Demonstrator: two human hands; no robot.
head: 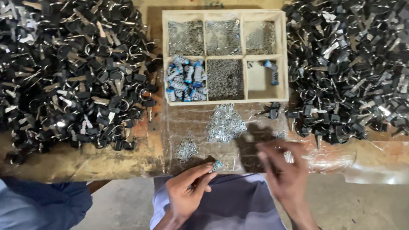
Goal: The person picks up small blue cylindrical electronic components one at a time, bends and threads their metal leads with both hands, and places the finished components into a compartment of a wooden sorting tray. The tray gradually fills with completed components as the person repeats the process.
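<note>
My left hand (186,190) sits near the table's front edge, above my lap, and pinches a small silver cylinder part with a blue end (216,165) between thumb and fingers. My right hand (284,171) hovers blurred just to the right, fingers curled together; whether it holds anything I cannot tell. Two loose heaps of small shiny metal pieces lie on a clear plastic sheet, a larger heap (225,123) and a smaller heap (186,149), just beyond my hands.
A wooden tray (285,55) with six compartments holds small metal parts and blue-ended cylinders (186,79). Big piles of black-headed keys lie as a left pile (57,52) and a right pile (364,66). Another person's blue sleeve (14,204) shows at the lower left.
</note>
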